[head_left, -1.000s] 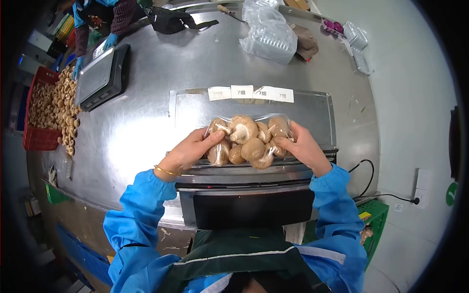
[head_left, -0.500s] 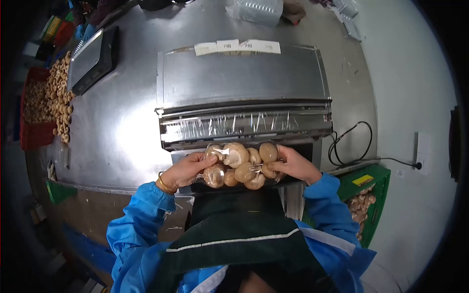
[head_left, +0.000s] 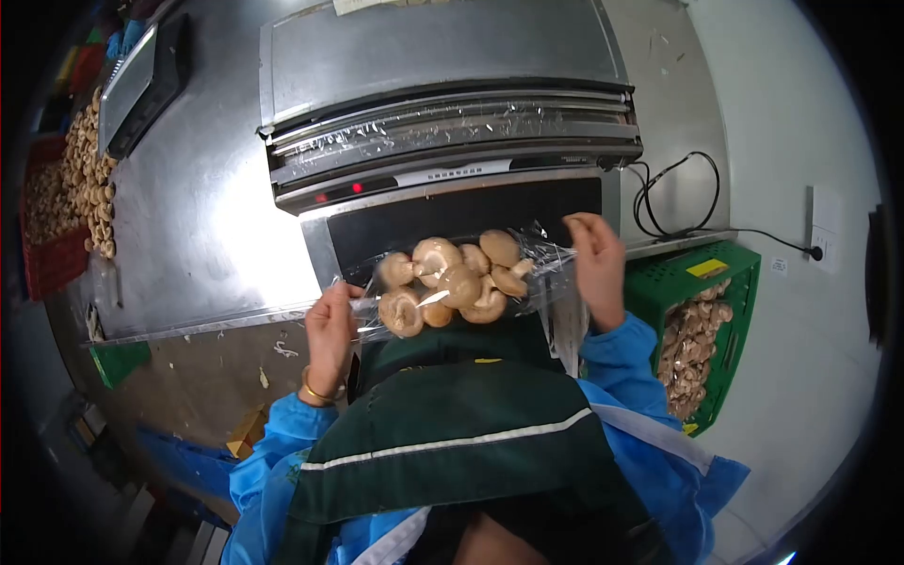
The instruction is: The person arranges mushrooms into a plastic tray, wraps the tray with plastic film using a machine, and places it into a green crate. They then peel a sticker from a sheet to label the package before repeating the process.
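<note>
Both hands have drawn apart since the earlier frame, when they clasped the mushrooms at either end; each now stands out to one side of them. Left grip (head_left: 330, 337): narrow, thumb and fingertips closed on an edge of the clear film (head_left: 549, 258). Right grip (head_left: 601, 268): fingers curled, the film's opposite end reaching its thumb; whether it is pinched, I cannot tell. Mushrooms (head_left: 459, 285): a cluster between the two grips, resting in the film, caps and stems both visible, directly in front of the dark apron (head_left: 452, 405). Beyond both grips: a black panel (head_left: 556, 202), then a long metal unit (head_left: 424, 47) with red lights, on the metal surface (head_left: 212, 141). Right of the right grip: a green crate (head_left: 650, 282) containing more mushrooms. Far left of the left grip: a scale (head_left: 127, 94) and a red crate (head_left: 58, 273).
</note>
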The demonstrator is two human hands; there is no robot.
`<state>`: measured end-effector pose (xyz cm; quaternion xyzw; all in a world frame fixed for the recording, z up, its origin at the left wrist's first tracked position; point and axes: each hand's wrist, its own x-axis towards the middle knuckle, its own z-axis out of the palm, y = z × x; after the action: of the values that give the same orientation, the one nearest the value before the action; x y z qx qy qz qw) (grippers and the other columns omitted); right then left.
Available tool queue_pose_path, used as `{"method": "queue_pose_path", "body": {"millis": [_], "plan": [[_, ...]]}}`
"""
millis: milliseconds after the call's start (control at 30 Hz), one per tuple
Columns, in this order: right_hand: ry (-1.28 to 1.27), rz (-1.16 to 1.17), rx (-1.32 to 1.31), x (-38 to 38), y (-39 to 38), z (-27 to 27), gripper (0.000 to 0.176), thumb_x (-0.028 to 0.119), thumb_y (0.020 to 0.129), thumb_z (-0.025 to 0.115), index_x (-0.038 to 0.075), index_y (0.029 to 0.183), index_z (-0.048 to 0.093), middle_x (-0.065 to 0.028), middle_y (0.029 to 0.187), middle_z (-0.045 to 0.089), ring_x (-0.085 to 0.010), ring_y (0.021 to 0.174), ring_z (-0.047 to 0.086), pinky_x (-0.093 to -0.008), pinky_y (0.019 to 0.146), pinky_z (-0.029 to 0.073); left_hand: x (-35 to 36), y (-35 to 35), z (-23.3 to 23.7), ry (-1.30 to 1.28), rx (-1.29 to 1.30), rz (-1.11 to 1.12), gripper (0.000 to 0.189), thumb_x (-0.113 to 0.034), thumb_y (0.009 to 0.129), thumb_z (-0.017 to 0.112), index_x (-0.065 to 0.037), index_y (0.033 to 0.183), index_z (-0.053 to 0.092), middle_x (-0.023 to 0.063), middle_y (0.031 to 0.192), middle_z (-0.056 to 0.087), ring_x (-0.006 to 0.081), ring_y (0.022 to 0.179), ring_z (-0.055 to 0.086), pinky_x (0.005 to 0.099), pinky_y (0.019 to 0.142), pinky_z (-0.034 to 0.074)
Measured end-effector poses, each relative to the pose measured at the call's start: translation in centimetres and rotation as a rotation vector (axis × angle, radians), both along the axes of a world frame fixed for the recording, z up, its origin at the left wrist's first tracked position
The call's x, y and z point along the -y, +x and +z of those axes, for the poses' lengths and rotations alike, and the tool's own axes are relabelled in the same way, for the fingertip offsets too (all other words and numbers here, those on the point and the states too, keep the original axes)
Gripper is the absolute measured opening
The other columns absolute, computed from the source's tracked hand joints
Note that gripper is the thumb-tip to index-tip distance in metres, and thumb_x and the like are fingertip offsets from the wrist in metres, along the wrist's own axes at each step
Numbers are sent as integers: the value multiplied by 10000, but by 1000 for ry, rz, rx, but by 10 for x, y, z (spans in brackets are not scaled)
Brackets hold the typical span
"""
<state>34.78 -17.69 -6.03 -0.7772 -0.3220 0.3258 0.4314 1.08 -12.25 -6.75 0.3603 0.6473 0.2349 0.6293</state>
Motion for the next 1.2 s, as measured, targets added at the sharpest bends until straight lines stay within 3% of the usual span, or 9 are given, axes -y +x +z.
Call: {"method": "queue_pose_path", "body": {"millis": [267, 333, 533, 667, 733, 800, 867, 1100, 1200], "plan": [[-152, 454, -13, 107, -38, -137, 188, 176, 884, 571, 14, 969, 618, -129, 812, 636, -132, 741, 610, -304, 671, 498, 42, -5, -111, 26, 115, -524, 301, -243, 898, 603, 13, 1054, 613, 42, 895, 639, 119, 777, 575, 277, 720, 476], [-138, -152, -1597, 112, -73, -179, 276, 190, 828, 638, 33, 1051, 592, -94, 970, 624, -135, 865, 595, -301, 752, 494, 52, 22, -139, -60, 460, -348, 431, -260, 821, 665, 24, 1116, 529, 85, 923, 597, 145, 800, 583, 287, 719, 481], [186, 374, -1204, 63, -99, -38, 302, 236, 879, 595, 6, 1071, 559, -73, 978, 602, -135, 901, 585, -287, 784, 495, 18, 86, 44, -379, 904, -214, 486, -305, 758, 687, 19, 1070, 501, 114, 915, 542, 153, 816, 566, 300, 721, 494], [126, 394, -1490, 62, -90, 3, 216, 242, 851, 627, 50, 892, 537, -34, 846, 573, -90, 791, 558, -235, 672, 444, 29, 71, -5, 62, 209, -298, 503, -413, 879, 529, -2, 1158, 452, 80, 942, 533, 153, 844, 549, 306, 782, 486], [339, 132, -1955, 74, -99, -11, 241, 259, 842, 650, 57, 883, 526, -20, 805, 559, -83, 766, 546, -234, 614, 414, 30, 53, 38, -133, 620, -55, 573, -489, 928, 437, -32, 1272, 402, 108, 1101, 544, 218, 968, 561, 355, 881, 469], [406, 143, -1415, 86, -106, -7, 402, 403, 914, 546, 41, 1088, 533, -59, 1017, 578, -154, 968, 568, -273, 865, 444, 35, 41, 56, -280, 616, -173, 582, -498, 936, 411, -54, 1309, 371, 106, 1163, 516, 230, 1030, 534, 371, 913, 450], [551, 204, -1919, 59, -88, -22, 541, 429, 922, 523, 15, 1266, 461, -117, 1256, 507, -204, 1177, 490, -338, 1032, 360, 40, 43, 61, -347, 563, -292, 592, -507, 944, 385, -76, 1347, 339, 105, 1226, 488, 242, 1092, 506, 387, 945, 430], [811, -55, -1128, 112, -44, 23, 792, 385, 881, 615, 67, 1442, 155, -99, 1402, 346, -194, 1308, 323, -349, 1093, 255, 38, 114, 41, -345, 463, -282, 646, -527, 952, 357, -93, 1420, 261, 122, 1384, 403, 271, 1243, 435, 423, 1043, 360], [830, -393, -1163, 120, -49, 19, 594, 260, 891, 621, 72, 1379, 339, -80, 1320, 457, -175, 1238, 429, -346, 1042, 352, 47, 158, 18, -235, 532, -549, 630, -485, 943, 438, -90, 1408, 281, 119, 1347, 436, 264, 1215, 464, 415, 1019, 389]]}}
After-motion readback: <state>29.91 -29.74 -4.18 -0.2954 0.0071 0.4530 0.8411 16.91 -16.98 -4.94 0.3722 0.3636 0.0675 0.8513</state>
